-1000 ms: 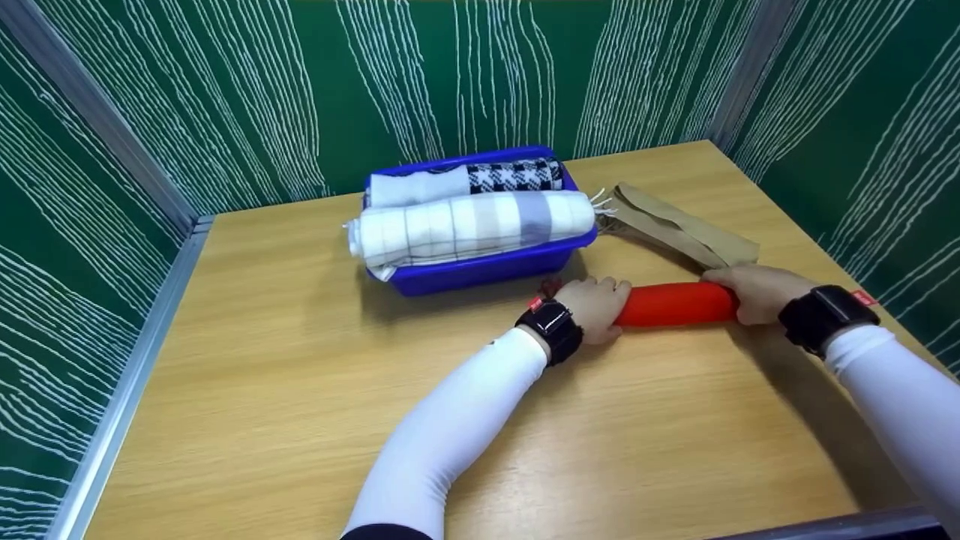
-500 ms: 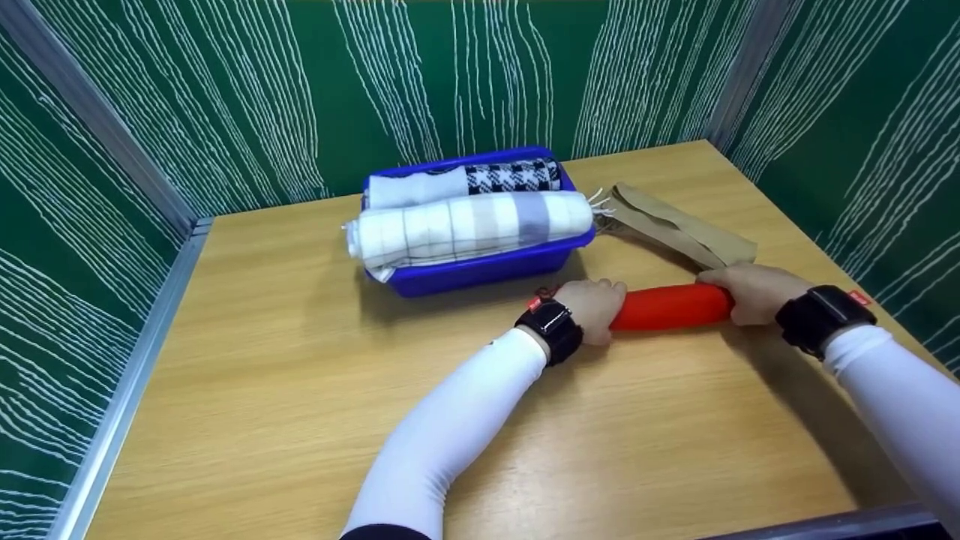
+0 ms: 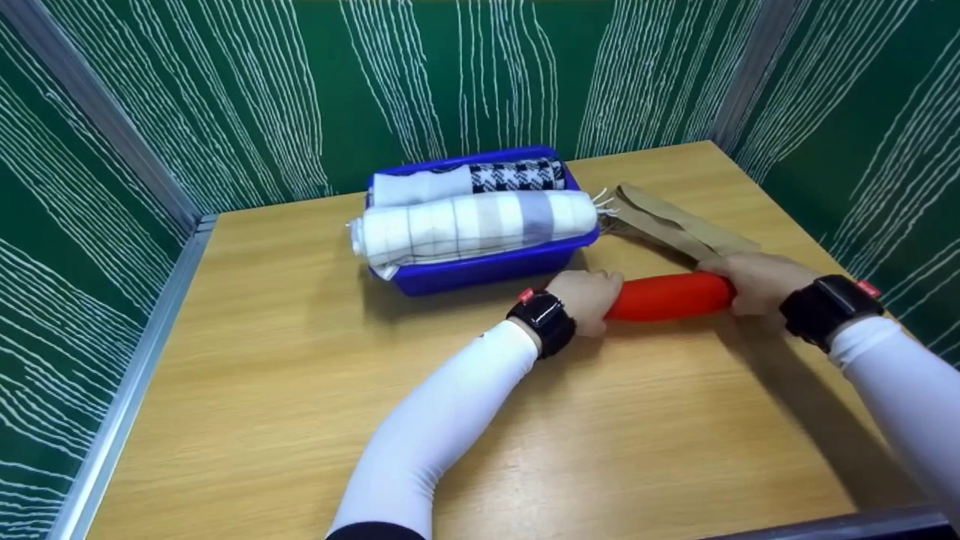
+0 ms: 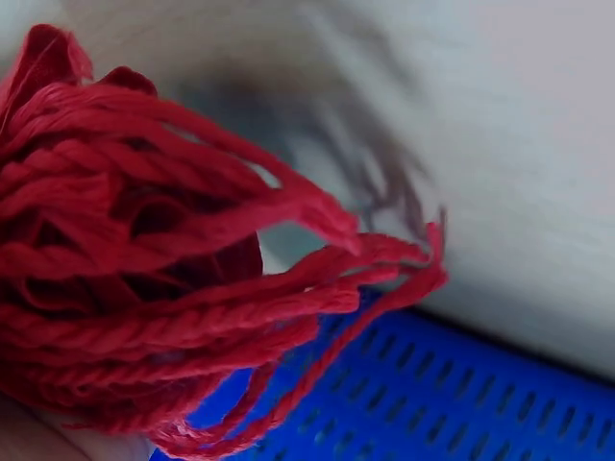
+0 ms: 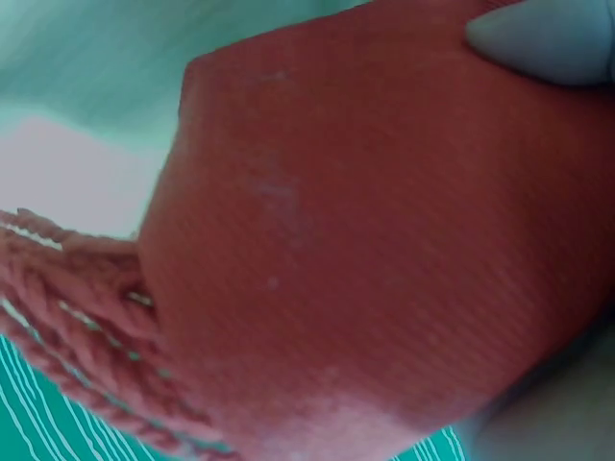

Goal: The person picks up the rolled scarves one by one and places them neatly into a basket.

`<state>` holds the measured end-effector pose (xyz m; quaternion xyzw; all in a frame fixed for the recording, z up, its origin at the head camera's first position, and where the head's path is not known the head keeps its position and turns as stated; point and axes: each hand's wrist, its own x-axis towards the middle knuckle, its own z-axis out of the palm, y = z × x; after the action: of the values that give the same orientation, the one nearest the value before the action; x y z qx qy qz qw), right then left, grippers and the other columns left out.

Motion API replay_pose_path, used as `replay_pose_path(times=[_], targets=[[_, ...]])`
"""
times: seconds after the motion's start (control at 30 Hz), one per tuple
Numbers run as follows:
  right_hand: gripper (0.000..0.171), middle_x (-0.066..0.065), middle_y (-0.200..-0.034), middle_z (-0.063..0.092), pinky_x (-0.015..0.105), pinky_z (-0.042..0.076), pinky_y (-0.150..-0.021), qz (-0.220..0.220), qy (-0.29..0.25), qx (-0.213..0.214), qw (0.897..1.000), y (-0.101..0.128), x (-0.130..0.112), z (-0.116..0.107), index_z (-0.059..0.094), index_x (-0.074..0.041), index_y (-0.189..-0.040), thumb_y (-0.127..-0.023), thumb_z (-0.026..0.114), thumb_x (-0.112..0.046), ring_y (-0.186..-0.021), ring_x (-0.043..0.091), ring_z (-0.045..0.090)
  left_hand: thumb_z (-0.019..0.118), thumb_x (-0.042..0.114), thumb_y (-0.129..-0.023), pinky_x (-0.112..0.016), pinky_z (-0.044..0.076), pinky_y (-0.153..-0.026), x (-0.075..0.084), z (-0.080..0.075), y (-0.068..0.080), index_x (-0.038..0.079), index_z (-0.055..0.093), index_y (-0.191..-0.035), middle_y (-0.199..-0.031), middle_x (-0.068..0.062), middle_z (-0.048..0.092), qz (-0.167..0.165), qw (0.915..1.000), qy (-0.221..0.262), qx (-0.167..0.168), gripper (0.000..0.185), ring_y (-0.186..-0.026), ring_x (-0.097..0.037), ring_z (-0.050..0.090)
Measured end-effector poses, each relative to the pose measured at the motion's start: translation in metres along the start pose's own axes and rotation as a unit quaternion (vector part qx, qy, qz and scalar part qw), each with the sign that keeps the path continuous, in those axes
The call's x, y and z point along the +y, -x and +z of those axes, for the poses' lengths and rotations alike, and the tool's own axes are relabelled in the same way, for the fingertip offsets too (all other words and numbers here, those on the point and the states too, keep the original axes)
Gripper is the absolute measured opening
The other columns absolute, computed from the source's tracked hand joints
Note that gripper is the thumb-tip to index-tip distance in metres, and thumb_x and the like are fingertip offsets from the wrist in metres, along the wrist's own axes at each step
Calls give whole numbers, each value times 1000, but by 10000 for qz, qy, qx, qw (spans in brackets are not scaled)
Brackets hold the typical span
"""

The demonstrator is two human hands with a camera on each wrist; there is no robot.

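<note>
Red scarf roll [image 3: 670,296] lies on table [image 3: 300,390], just near of blue basket [image 3: 487,266]. L hand [image 3: 589,294] & R hand [image 3: 754,279] w/ fingers curled round each end. Grip both ends evenly, keep roll tight, fringe [image 4: 240,298] tucked.

A rolled red woven cloth [image 5: 384,250] fills the view; a fingertip [image 5: 553,38] presses on its upper right edge, and its twisted red fringe strands [image 5: 72,298] hang at its lower left.

2 rolls [image 3: 474,225] lie in the bin [image 3: 487,268], scarf roll [image 3: 667,296] before it.
</note>
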<state>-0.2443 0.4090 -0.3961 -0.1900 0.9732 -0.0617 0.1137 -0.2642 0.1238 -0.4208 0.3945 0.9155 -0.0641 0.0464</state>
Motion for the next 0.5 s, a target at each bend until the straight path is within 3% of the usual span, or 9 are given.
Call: replay_pose_path(times=[0.23,0.5], targets=[[63,6,-103,71,60,52,-91,25,37,44,10000,-2,-6,-14,74,-10,-126,-69,78,16,-92,29,60,79,37,-95,-38,62,-97,-5,-13,9,13,54,-144,-133,-1,70,-57,9999,36,107,59,-114,-21,73],[54,6,-99,73,57,55,-85,-307,288,313,9986,-4,-10,-24,73,-8,-117,-67,80,12,-85,26,62,79,40,-96,-38,61,-101,-10,-24,15,12,50,-152,-138,-3,68,-133,9999,-17,26,69,-119,-22,71]])
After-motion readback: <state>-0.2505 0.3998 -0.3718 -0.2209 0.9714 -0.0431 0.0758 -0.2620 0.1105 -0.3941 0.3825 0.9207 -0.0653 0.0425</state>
